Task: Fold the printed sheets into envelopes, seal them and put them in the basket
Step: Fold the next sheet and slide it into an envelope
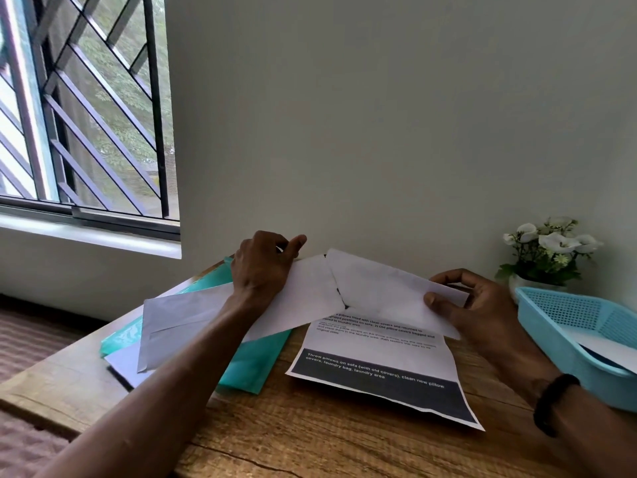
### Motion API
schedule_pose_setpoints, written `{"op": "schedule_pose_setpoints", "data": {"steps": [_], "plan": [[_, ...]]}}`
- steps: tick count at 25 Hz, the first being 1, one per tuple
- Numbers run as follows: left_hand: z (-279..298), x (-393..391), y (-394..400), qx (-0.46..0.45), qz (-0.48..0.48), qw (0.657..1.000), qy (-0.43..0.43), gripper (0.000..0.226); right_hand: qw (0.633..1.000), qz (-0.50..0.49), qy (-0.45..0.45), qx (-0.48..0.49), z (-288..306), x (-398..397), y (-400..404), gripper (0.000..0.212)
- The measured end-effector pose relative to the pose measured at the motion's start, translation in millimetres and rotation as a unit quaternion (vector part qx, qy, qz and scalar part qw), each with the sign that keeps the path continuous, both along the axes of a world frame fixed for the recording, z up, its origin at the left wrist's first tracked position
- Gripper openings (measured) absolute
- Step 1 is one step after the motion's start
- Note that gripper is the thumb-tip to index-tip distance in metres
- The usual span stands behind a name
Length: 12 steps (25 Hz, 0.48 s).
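Note:
A printed sheet (379, 360) with black text and a dark band lies on the wooden table (310, 436), its far part folded up and over. My right hand (472, 305) pinches the folded-over white flap at its right edge. My left hand (262, 267) is closed on the top edge of a white envelope (193, 319), held slanted above the table, its right end meeting the sheet's fold. A light blue mesh basket (568, 322) at the right holds a white envelope (606, 350).
A teal folder (248, 363) and more white paper (120, 363) lie under the envelope at the left. A pot of white flowers (548, 253) stands by the wall behind the basket. A barred window (86, 108) is at the left.

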<state>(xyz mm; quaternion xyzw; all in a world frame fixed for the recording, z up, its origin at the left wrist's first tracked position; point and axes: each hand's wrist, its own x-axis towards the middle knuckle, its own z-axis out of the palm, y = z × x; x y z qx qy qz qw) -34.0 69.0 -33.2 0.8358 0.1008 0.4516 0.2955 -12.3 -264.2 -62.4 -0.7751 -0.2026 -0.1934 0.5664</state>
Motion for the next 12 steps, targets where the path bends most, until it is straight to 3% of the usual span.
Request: {"op": "schedule_pose_setpoints", "data": {"steps": [8,12], "plan": [[2.8,-7.4,-8.2,0.065,0.0,0.998,0.014,0.044,0.992,0.035,0.053,-0.109,13.6,-17.1,0.7,0.018],[-2.2,-8.4,-26.3,0.111,-0.033,0.993,-0.009,0.045,0.993,0.077,0.084,-0.038,9.1,-21.6,10.0,0.021]]}}
